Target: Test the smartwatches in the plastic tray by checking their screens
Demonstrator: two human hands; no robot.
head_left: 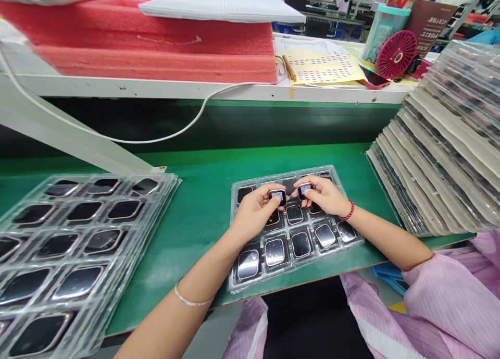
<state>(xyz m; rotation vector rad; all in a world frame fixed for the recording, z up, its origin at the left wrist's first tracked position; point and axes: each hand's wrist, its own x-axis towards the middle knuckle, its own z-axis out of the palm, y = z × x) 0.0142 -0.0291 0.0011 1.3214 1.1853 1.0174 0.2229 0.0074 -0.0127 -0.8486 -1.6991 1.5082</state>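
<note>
Over a clear plastic tray [281,270] of square dark-screened smartwatch bodies, both my hands are raised close together. My left hand [258,209] is closed on a smartwatch body [276,194] whose lit screen shows a code pattern, the thumb lying on its lower part. A second smartwatch body [304,190], also lit with a code pattern, is pinched in my right hand [324,195]. In the tray, a smartwatch body [301,244] and several others lie in their pockets with dark, reflective screens. My hands hide part of the tray's back rows.
Stacked trays [84,213] of smartwatch bodies stand at left on the green table [195,208]. A tall leaning stack of trays [433,161] rises at right. Red foam [156,46], papers [320,67] and a small pink fan [396,54] occupy the shelf; a white cable [156,140] droops below.
</note>
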